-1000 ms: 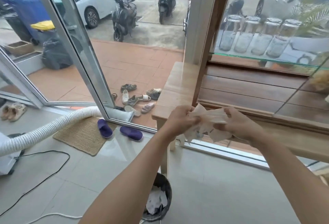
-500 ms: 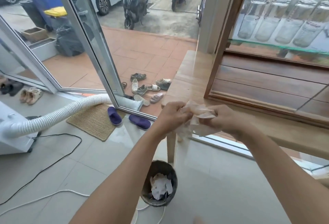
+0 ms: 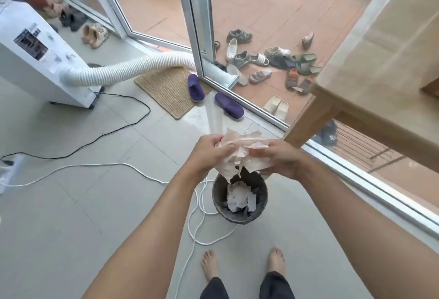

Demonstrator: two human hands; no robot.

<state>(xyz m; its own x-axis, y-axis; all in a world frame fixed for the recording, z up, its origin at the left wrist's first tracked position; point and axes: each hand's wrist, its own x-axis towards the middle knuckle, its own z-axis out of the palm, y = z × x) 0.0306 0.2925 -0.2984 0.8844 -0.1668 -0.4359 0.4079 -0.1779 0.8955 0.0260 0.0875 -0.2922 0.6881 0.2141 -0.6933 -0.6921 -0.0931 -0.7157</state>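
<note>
A crumpled wad of pale paper (image 3: 238, 156) hangs between both hands, directly above a small dark waste bin (image 3: 261, 213) on the floor. My left hand (image 3: 209, 153) grips the wad's left side with curled fingers. My right hand (image 3: 279, 159) grips its right side, thumb on top. The bin holds several crumpled white papers (image 3: 240, 197). A loose tail of the wad droops toward the bin's rim.
A wooden table (image 3: 370, 80) stands at the right, its leg (image 3: 301, 127) beside the bin. A white air cooler (image 3: 35, 58) with a ribbed hose (image 3: 128, 68) stands left. White cord (image 3: 197, 227) and black cable (image 3: 118, 127) lie on the tiles. Purple slippers (image 3: 196, 87), a mat and a glass door are ahead.
The view has tilted down from the table and window to the floor. Both hands, still gripping the paper wad, now sit right over the bin.
</note>
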